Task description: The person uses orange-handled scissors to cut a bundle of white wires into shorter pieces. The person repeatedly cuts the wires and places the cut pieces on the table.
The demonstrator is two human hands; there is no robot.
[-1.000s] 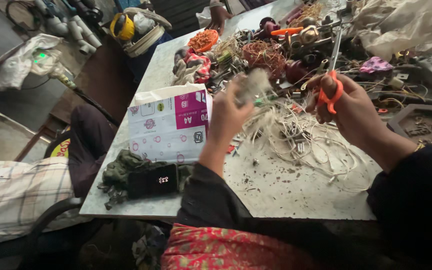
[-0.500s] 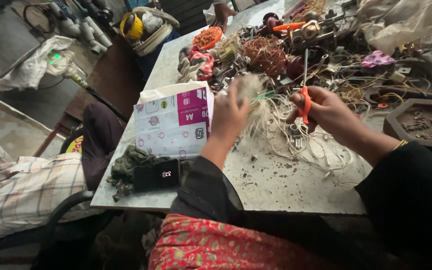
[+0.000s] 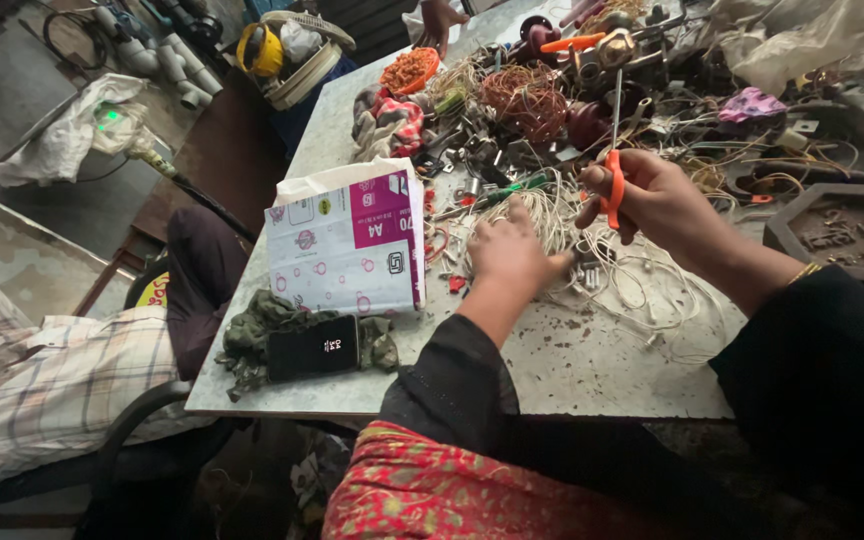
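My right hand (image 3: 657, 205) is closed around orange-handled scissors (image 3: 613, 170), blades pointing up and away over the table. My left hand (image 3: 509, 255) lies palm down on a tangle of thin white wires (image 3: 617, 285) on the pale worn table (image 3: 552, 375); whether its fingers grip any wire is hidden. A heap of metal parts, copper coils (image 3: 524, 98) and wire fills the far side of the table, just beyond both hands.
A white and pink paper packet (image 3: 347, 245) lies left of my left hand, with a black phone (image 3: 312, 350) on green cloth near the front edge. A dark hexagonal tray (image 3: 842, 235) sits at right. Another person's hand (image 3: 439, 20) rests at the far end. Someone in a checked shirt (image 3: 42, 385) sits at left.
My left hand, raised with a pale tuft of fibres before, has come down onto the white wires. My right hand with the scissors has stayed about where it was half a second ago.
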